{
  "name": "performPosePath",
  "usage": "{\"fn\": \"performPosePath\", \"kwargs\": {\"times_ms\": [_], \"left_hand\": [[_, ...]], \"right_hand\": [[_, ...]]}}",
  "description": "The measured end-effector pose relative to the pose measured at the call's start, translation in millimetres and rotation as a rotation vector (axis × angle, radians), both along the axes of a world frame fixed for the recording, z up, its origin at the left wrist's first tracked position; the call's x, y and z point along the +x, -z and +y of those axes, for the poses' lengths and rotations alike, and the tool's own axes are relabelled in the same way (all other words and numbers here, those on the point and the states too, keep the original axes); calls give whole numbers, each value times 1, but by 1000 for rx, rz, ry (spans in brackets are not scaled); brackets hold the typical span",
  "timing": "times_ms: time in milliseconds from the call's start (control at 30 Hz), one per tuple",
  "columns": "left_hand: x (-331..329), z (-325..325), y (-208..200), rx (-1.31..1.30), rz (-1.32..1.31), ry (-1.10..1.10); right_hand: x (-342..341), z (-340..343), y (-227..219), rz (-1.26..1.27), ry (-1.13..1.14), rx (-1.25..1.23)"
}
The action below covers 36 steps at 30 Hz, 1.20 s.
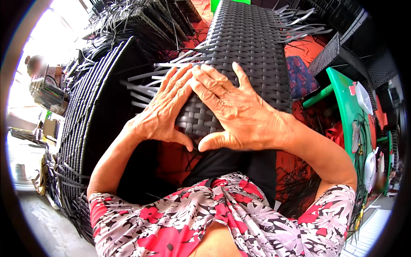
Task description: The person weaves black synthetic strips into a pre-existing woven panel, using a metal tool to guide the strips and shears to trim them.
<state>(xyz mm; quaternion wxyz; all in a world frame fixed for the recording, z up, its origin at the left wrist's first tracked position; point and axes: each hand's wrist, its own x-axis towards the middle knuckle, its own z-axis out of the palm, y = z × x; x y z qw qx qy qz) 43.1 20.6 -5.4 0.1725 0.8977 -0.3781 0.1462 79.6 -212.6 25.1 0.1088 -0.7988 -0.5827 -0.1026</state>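
A long panel of dark grey woven plastic strips (252, 38) stretches away from me, its near end in front of my body. Loose strip ends (147, 88) stick out along its left side, and more strip ends (299, 25) fan out at the far right. My left hand (165, 111) lies over the left part of the near end, fingers stretched forward. Beside it, my right hand (239, 111) rests on the weave, palm down, fingers spread. The fingertips of both hands meet near the middle, and the thumbs point toward each other. Neither hand holds anything that shows.
A large black woven piece (92, 107) stands at my left. To the right are a green plastic chair (342, 103) and a patterned blue cushion (302, 77). Dark scraps of strip litter the red floor (289, 167). Another person (43, 68) is at the far left.
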Motion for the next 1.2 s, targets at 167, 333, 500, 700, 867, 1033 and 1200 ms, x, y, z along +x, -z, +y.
{"fn": "performPosePath", "kwargs": {"times_ms": [167, 333, 500, 700, 867, 1033, 1200], "left_hand": [[-1, -4, -7, 156, 130, -19], [19, -10, 2, 102, -54, -65], [13, -14, 13, -95, -131, -72], [17, -9, -4, 48, -206, -201], [29, -3, 3, 21, -174, -187], [31, 3, 2, 103, -236, -201], [30, 22, -3, 166, -288, -307]], "right_hand": [[-5, -6, 0, 117, 62, -53], [7, -1, -6, 91, 125, -56], [4, -6, -6, -39, 231, 0], [24, 6, -3, -109, 243, -79], [36, 12, 0, -40, 217, 1], [45, 16, -2, -67, 243, 6], [69, 25, -5, 113, 222, 56]]}}
